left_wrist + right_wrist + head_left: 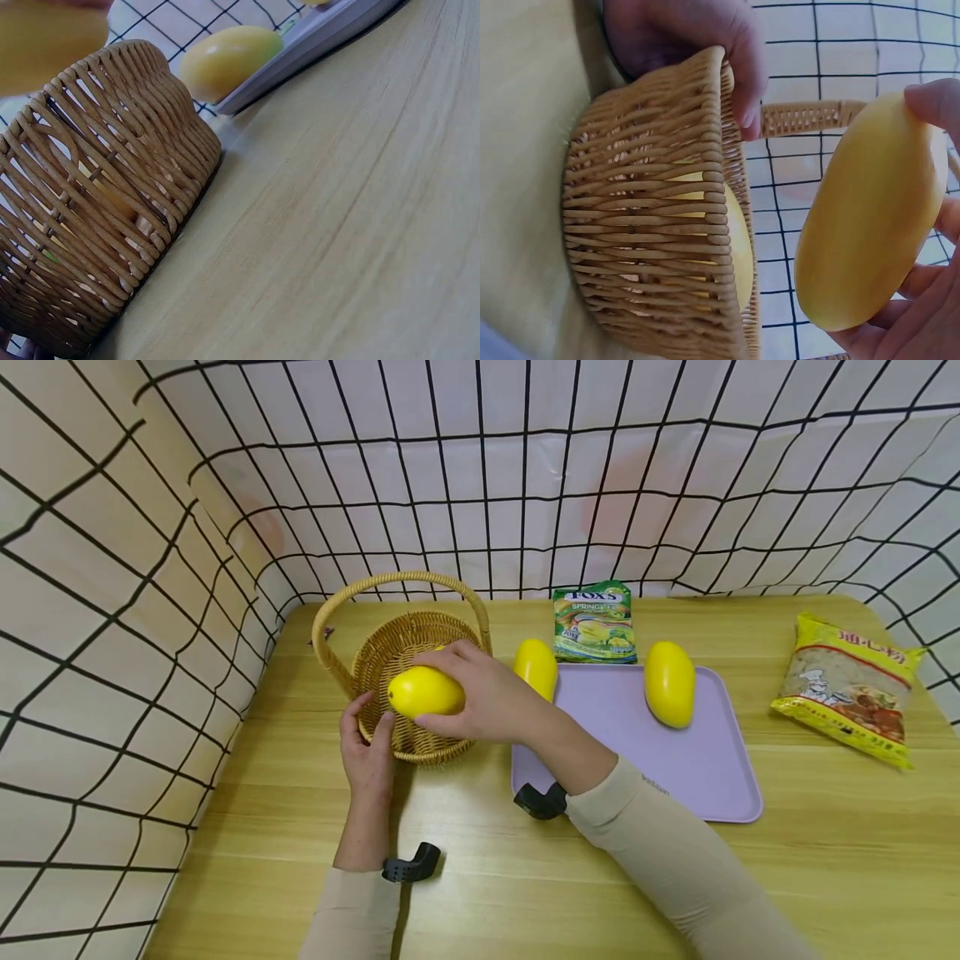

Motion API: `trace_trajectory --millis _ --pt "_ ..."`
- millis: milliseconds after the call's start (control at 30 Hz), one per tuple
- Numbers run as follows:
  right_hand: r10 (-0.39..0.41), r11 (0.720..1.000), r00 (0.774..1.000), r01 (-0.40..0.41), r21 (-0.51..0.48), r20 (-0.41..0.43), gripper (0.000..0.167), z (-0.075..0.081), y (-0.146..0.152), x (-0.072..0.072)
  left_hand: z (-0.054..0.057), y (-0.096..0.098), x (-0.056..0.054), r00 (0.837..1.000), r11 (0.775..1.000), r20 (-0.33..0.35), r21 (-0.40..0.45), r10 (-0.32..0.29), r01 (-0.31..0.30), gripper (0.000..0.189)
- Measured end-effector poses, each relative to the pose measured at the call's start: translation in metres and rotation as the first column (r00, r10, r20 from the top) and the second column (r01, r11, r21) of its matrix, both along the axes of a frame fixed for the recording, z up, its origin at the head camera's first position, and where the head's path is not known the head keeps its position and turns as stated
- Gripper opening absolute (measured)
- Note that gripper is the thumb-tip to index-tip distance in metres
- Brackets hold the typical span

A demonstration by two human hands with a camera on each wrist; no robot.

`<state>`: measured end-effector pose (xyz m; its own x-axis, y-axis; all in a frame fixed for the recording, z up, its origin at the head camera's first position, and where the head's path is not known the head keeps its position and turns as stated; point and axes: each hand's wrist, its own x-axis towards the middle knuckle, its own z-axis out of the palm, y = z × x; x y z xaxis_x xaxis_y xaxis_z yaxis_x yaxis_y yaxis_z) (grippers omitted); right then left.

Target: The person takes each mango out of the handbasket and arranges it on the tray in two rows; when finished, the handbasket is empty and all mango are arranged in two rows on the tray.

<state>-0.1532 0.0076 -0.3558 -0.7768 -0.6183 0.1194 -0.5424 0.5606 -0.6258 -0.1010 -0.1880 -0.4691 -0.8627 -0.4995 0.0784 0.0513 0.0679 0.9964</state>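
My right hand (pixel 487 693) grips a yellow mango (pixel 426 693) from above, holding it over the round wicker basket (pixel 431 756). In the right wrist view the held mango (pixel 870 217) hangs beside the basket's open top, thumb on one end and fingers behind it. My left hand (pixel 367 764) holds the basket's near-left rim, with the thumb hooked over the edge as the right wrist view shows. Another mango (pixel 740 247) lies inside the basket, partly hidden by the weave. The basket's tall arched handle (pixel 408 577) stands up over it.
A lilac tray (pixel 600 752) lies right of the basket, with one mango (pixel 536 667) at its left edge and another mango (pixel 670 685) on its far right. Behind it sits a green candy bag (pixel 595 622). A yellow pasta bag (pixel 847 689) lies far right. Black wire grid (pixel 525 485) encloses the table.
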Motion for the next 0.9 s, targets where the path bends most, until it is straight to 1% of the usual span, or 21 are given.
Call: trace_trajectory --millis 100,233,333,433,533,600,667,733,800,900 --pt "-0.007 1.0 0.998 0.009 -0.027 0.061 0.069 -0.002 0.013 0.01 0.0 0.0 0.0 1.0 1.0 -0.003 0.0 0.0 0.0 0.041" --pt "0.002 0.995 0.992 0.011 -0.103 0.127 0.064 -0.011 0.029 0.025 0.0 0.001 0.0 1.0 1.0 0.01 0.001 0.002 -0.002 0.042" --pt "0.021 0.982 0.984 0.013 -0.188 0.179 0.056 -0.02 0.039 0.038 0.001 0.001 -0.001 1.0 1.0 0.018 -0.007 0.007 -0.007 0.042" --pt "0.026 0.966 0.974 0.033 -0.256 0.224 0.045 -0.029 0.05 0.048 0.001 0.001 -0.001 1.0 1.0 0.009 -0.011 0.011 -0.011 0.042" --pt "0.023 0.957 0.968 0.051 -0.286 0.251 0.039 -0.036 0.062 0.054 0.001 0.001 -0.001 1.0 1.0 0.002 -0.012 0.014 -0.014 0.042" --pt "0.009 0.959 0.958 0.073 -0.275 0.285 0.04 -0.039 0.071 0.055 0.001 0.001 -0.002 1.0 1.0 0.003 -0.008 0.013 -0.013 0.042" --pt "-0.006 0.965 0.944 0.092 -0.247 0.331 0.041 -0.041 0.08 0.055 0.002 0.001 -0.001 1.0 1.0 0.002 -0.006 0.014 -0.014 0.042" --pt "-0.03 0.973 0.922 0.115 -0.2 0.385 0.044 -0.041 0.088 0.053 0.002 0.001 -0.001 1.0 1.0 -0.001 -0.006 0.015 -0.015 0.042" --pt "-0.059 0.982 0.9 0.13 -0.136 0.431 0.051 -0.042 0.096 0.052 0.001 0.001 -0.001 1.0 1.0 0.0 -0.013 0.019 -0.019 0.042" --pt "-0.071 0.988 0.874 0.128 -0.087 0.48 0.061 -0.042 0.106 0.049 0.001 0.001 -0.001 1.0 1.0 -0.002 -0.017 0.022 -0.022 0.041"
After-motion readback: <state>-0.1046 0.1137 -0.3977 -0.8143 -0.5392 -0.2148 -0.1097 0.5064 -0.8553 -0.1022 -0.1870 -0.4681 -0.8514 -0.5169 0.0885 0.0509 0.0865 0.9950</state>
